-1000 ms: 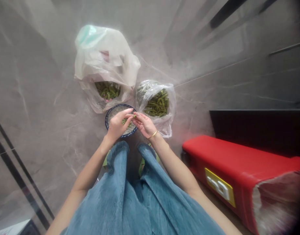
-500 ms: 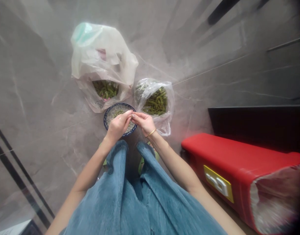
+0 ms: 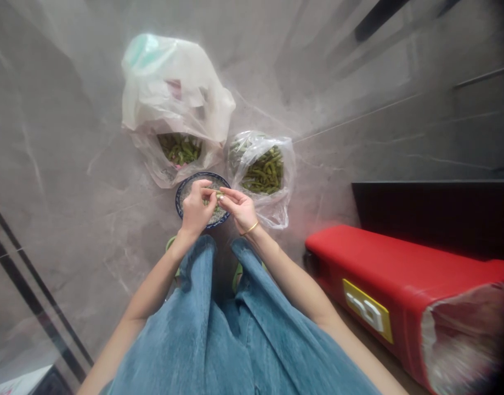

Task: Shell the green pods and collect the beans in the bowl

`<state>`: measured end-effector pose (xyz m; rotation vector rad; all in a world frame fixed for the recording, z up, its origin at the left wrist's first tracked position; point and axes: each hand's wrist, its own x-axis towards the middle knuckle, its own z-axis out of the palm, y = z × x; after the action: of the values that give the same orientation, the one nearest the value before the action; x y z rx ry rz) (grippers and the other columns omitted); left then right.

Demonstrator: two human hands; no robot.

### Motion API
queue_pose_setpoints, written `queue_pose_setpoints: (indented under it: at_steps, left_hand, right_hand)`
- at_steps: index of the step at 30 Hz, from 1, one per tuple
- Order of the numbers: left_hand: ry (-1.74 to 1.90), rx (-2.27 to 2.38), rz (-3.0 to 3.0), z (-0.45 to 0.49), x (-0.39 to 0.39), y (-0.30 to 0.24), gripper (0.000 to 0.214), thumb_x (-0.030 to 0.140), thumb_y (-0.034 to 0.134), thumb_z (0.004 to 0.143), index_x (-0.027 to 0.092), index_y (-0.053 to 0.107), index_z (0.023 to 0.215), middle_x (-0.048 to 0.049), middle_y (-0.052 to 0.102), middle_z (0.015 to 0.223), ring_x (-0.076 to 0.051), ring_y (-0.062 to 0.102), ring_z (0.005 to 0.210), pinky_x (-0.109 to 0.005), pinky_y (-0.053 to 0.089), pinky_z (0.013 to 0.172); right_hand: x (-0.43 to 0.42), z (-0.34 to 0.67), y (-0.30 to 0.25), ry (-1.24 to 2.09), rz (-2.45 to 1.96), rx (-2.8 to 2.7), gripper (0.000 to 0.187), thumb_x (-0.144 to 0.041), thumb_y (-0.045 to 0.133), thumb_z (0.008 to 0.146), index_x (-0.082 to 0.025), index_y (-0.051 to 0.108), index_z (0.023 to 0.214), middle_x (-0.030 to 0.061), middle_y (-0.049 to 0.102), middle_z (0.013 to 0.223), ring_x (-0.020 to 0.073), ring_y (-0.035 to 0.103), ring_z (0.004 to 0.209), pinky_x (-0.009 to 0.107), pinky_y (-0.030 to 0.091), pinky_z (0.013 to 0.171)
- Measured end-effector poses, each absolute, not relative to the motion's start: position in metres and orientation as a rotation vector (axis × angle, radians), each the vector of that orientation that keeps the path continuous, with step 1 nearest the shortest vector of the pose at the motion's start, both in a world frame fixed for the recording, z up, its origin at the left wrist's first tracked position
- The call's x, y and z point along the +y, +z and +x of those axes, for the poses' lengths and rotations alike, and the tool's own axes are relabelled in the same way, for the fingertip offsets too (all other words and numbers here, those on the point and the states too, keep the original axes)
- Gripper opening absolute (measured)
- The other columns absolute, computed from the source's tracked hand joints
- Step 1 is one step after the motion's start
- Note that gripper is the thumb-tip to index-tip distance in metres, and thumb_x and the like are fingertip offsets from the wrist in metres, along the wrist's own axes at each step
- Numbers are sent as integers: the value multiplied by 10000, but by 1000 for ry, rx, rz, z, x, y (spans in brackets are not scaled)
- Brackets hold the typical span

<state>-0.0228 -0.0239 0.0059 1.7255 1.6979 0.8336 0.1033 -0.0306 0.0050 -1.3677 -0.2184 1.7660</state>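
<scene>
Over a blue-rimmed bowl (image 3: 178,204) my two hands meet at a small green bean pod (image 3: 219,193). My right hand (image 3: 240,208), with a gold bangle at the wrist, pinches the pod between thumb and fingertips. From the other side, the bent fingers and thumb of my left hand (image 3: 197,208) close on its near end. Some green beans (image 3: 213,206) show in the bowl between the hands, which cover much of it. Just beyond stand a white plastic bag (image 3: 173,71) and a clear plastic bag (image 3: 278,211), each with green pods showing inside.
A red bin (image 3: 379,263) with a yellow label and a liner stands at the lower right, beside a dark panel (image 3: 432,216). Grey tiled floor (image 3: 91,181) lies around the bags. Green shoes (image 3: 171,242) show at my feet.
My hands, pressed together half a second ago, have parted slightly and the left fingers have lifted and curled. The green pod now shows between them. The view has shifted a little.
</scene>
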Motion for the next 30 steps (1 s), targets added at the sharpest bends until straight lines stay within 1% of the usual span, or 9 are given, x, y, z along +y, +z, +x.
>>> queue_pose_setpoints:
  at_steps: [6, 9, 12, 16, 19, 21, 24, 27, 30]
  left_hand:
    - [1022, 1524, 2112, -18, -32, -7, 102, 166, 545, 877, 173, 558, 978, -50, 680, 848, -139, 669, 822, -244, 536, 753]
    - [1013, 1533, 2159, -21, -32, -14, 94, 184, 521, 902, 169, 579, 974, -52, 685, 837, -138, 669, 804, -247, 540, 747]
    - [1000, 1654, 2128, -31, -23, -21, 123, 221, 510, 912, 169, 597, 981, -52, 697, 854, -141, 676, 798, -258, 545, 757]
    - [991, 1817, 1963, -57, 10, -29, 149, 258, 487, 920, 169, 600, 959, -57, 697, 891, -158, 683, 835, -291, 543, 814]
    - [1050, 1941, 1716, -79, 41, -35, 189, 232, 491, 906, 166, 554, 1071, -70, 688, 975, -178, 682, 916, -327, 544, 855]
    - [1056, 1910, 1611, -89, 55, -38, 305, 171, 498, 874, 164, 502, 1179, -94, 665, 1100, -178, 671, 976, -327, 548, 868]
    - [944, 1832, 1660, -90, 60, -41, 428, 98, 509, 802, 161, 501, 1225, -111, 638, 1190, -208, 631, 1083, -378, 513, 957]
    - [900, 1752, 1721, -76, 45, -37, 418, 47, 446, 770, 159, 565, 1156, -93, 665, 1140, -210, 626, 1076, -407, 476, 1003]
    - [924, 1665, 1754, -57, 26, -28, 386, 32, 412, 773, 162, 603, 1083, -48, 716, 957, -187, 651, 994, -385, 472, 993]
  right_hand:
    - [-25, 106, 4, 1875, -1326, 63, 228, -151, 744, 607, -218, 683, 816, -37, 738, 741, 110, 678, 704, 253, 566, 734]
    - [-25, 106, 2, 1897, -1317, 47, 270, -102, 733, 588, -216, 682, 827, -43, 735, 748, 92, 677, 719, 233, 554, 785]
    - [-30, 102, -2, 1865, -1351, -129, 329, -122, 775, 551, -203, 681, 856, -9, 745, 829, 120, 690, 815, 265, 540, 846]
    - [-35, 101, -12, 1777, -1431, -481, 245, -225, 769, 592, -190, 681, 817, 26, 739, 839, 156, 687, 846, 316, 525, 869]
    - [-29, 122, -20, 1537, -1605, -848, 150, -258, 654, 715, -191, 696, 843, 45, 736, 898, 165, 667, 870, 321, 505, 872]
    - [-21, 146, -27, 1230, -1800, -1132, 207, -228, 554, 790, -185, 703, 928, 71, 724, 1004, 187, 640, 937, 343, 479, 900]
    - [-7, 182, -40, 889, -2108, -1594, 274, -144, 492, 809, -130, 710, 975, 140, 696, 1070, 251, 568, 1043, 404, 399, 984]
    - [1, 198, -52, 793, -2328, -1872, 298, -160, 494, 827, -115, 703, 1035, 178, 662, 1093, 290, 525, 1035, 416, 413, 906]
    - [3, 196, -56, 741, -2452, -1946, 300, -176, 504, 836, -131, 696, 1061, 180, 644, 1095, 308, 512, 1041, 416, 418, 856]
